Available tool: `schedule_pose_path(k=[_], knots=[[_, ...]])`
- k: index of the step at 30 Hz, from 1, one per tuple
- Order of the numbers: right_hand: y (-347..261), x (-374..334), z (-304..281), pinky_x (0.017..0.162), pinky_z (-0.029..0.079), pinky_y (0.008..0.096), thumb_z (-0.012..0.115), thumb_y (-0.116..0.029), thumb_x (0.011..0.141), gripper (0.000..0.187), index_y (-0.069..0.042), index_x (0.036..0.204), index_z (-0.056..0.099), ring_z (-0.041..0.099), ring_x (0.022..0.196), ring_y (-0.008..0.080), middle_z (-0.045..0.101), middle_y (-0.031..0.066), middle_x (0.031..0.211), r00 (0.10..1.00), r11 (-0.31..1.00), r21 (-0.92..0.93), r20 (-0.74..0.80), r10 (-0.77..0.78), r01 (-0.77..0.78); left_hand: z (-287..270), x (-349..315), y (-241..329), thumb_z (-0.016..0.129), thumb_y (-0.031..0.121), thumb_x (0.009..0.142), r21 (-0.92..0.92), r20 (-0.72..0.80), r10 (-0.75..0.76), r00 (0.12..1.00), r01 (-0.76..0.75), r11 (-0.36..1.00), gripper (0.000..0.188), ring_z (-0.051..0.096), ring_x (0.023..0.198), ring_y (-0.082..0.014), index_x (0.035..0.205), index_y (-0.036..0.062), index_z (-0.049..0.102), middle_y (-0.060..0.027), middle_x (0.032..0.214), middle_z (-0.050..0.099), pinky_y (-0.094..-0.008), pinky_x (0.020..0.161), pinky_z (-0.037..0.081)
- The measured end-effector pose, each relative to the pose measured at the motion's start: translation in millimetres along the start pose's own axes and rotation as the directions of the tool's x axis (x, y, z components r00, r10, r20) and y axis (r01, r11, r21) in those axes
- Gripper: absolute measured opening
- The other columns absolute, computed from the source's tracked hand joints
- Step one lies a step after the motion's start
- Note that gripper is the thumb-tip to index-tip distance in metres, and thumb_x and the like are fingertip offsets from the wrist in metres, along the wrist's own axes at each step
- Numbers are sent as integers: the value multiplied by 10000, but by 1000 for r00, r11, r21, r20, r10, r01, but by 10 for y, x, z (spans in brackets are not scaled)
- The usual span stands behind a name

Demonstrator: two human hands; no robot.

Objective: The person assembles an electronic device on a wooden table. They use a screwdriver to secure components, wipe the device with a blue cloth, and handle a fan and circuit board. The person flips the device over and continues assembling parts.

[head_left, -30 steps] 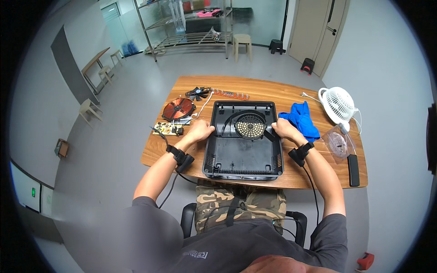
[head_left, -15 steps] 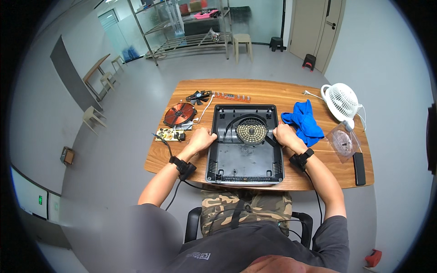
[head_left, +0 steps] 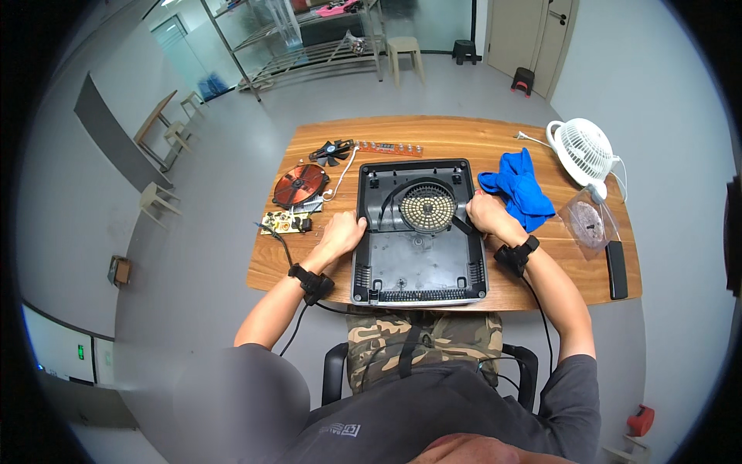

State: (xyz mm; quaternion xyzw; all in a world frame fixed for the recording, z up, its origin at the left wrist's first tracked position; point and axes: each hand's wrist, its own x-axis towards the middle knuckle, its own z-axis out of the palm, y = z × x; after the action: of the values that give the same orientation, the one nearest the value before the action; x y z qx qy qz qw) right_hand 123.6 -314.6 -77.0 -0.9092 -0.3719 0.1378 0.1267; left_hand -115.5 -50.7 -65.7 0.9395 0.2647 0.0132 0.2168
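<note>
In front of me on the wooden table lies the black plastic housing of an induction cooker (head_left: 421, 267), hollow side up. A round vent grille (head_left: 427, 209) sits in its upper half, and slots line its near edge. My left hand (head_left: 342, 234) grips the left rim, fingers curled and thumb at the edge. On the opposite side my right hand (head_left: 488, 213) is closed on the right rim, its fingertips partly hidden. Left of the housing are a copper coil (head_left: 301, 185), a circuit board (head_left: 286, 223) and a black fan (head_left: 332, 151).
A narrow orange circuit strip (head_left: 390, 148) lies behind the housing. To the right are a blue cloth (head_left: 518, 189), a white fan-like appliance (head_left: 583, 151), a clear bag with a round piece (head_left: 589, 224) and a black bar (head_left: 616, 269). Cables hang from both wrist straps.
The whole view has shifted slightly, with the table sitting higher in the picture. Both hands keep their hold on the housing, which shows no clear movement on the table.
</note>
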Motion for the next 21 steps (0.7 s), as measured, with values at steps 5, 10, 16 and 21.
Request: schedule_pose_path(k=[5, 10, 16, 21], knots=[[27, -79, -32, 694, 586, 478, 510, -106, 924, 271, 86, 831, 677, 723, 779, 400, 690, 296, 799, 989, 990, -14, 34, -143, 144, -54, 22, -8, 538, 302, 945, 11, 37, 31, 999, -32, 999, 401, 655, 943, -500, 980, -74, 672, -342, 927, 673, -556, 879, 514], [106, -101, 81, 675, 547, 527, 498, -156, 951, 351, 109, 752, 614, 679, 771, 470, 641, 340, 752, 984, 983, 112, -117, -135, 148, -19, 45, -44, 538, 311, 943, -14, 28, 44, 999, -43, 999, 408, 657, 939, -498, 973, -72, 674, -340, 920, 674, -555, 873, 514], [30, -197, 23, 693, 536, 546, 478, -179, 971, 332, 98, 838, 605, 678, 782, 477, 650, 344, 776, 984, 986, 71, -106, -142, 150, 62, 35, -69, 516, 326, 957, 32, -12, 10, 1000, -10, 999, 421, 650, 933, -510, 953, -67, 666, -346, 905, 671, -563, 870, 511], [61, -208, 134, 699, 521, 560, 482, -168, 966, 278, 81, 899, 585, 666, 826, 492, 659, 337, 817, 983, 991, 86, -161, -91, 106, 68, -65, 10, 479, 341, 998, -7, -45, 5, 999, -6, 1000, 425, 641, 929, -516, 1009, -53, 639, -341, 915, 670, -576, 851, 502]])
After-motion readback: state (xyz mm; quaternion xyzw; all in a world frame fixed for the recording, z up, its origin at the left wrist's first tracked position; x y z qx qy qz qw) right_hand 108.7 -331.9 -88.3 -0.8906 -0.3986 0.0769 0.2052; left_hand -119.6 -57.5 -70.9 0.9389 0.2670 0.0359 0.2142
